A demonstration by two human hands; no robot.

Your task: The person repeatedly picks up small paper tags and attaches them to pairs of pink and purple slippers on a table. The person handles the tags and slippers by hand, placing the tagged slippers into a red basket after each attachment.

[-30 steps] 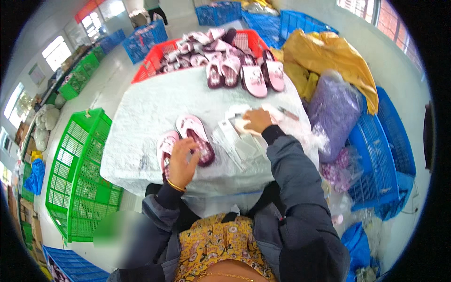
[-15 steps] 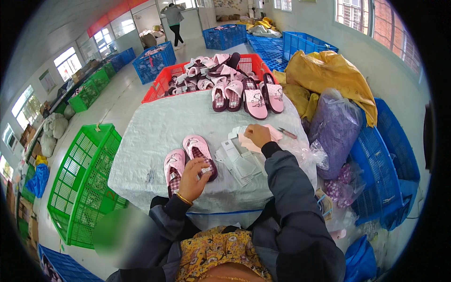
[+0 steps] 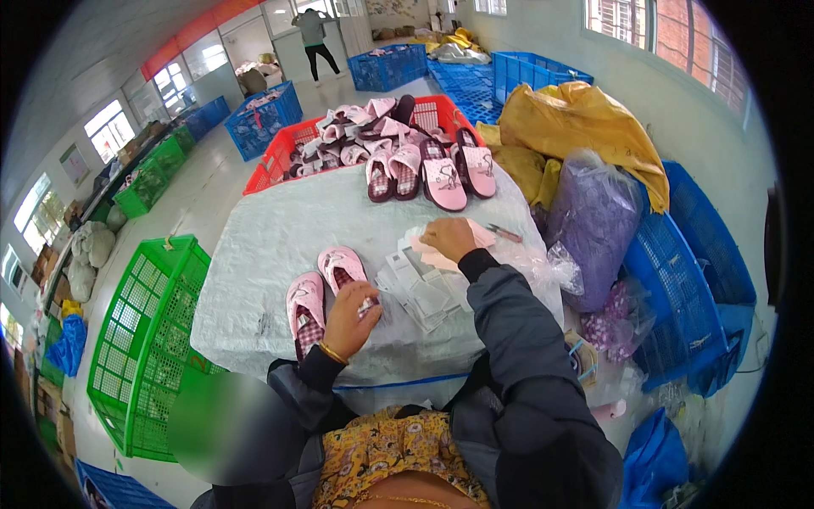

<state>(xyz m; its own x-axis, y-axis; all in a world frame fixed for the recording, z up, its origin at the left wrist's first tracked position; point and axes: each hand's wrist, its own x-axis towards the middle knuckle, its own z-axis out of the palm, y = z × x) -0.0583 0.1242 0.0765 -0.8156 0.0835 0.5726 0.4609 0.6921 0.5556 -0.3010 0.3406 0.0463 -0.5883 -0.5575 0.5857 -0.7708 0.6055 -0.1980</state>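
Observation:
A pair of pink slippers with checked insoles lies in front of me: the left slipper (image 3: 305, 299) and the right slipper (image 3: 337, 261). Over the right slipper's heel end is my left hand (image 3: 346, 321), fingers curled with thumb and fingertips close together; whatever they may hold is too small to make out. My right hand (image 3: 451, 240) is closed at the edge of some pink paper pieces (image 3: 481, 233), fingertips partly hidden. Below it spreads a loose pile of white paper tags (image 3: 415, 284). A small pointed tool (image 3: 505, 233), perhaps snippers, lies right of the pink paper.
Two finished-looking pairs of pink slippers (image 3: 443, 182) stand at the table's (image 3: 246, 246) far edge, before a red crate (image 3: 275, 157) heaped with slippers. A green crate (image 3: 153, 339) stands left; yellow sacks (image 3: 585, 127), a purple bag (image 3: 593, 220) and blue crates (image 3: 670, 288) crowd the right. A person (image 3: 312, 42) stands far back.
The whole view has shifted slightly. My left hand sits a little farther right against the slippers, and the whitish bit at its fingertips no longer shows. My right hand stays at the pink paper.

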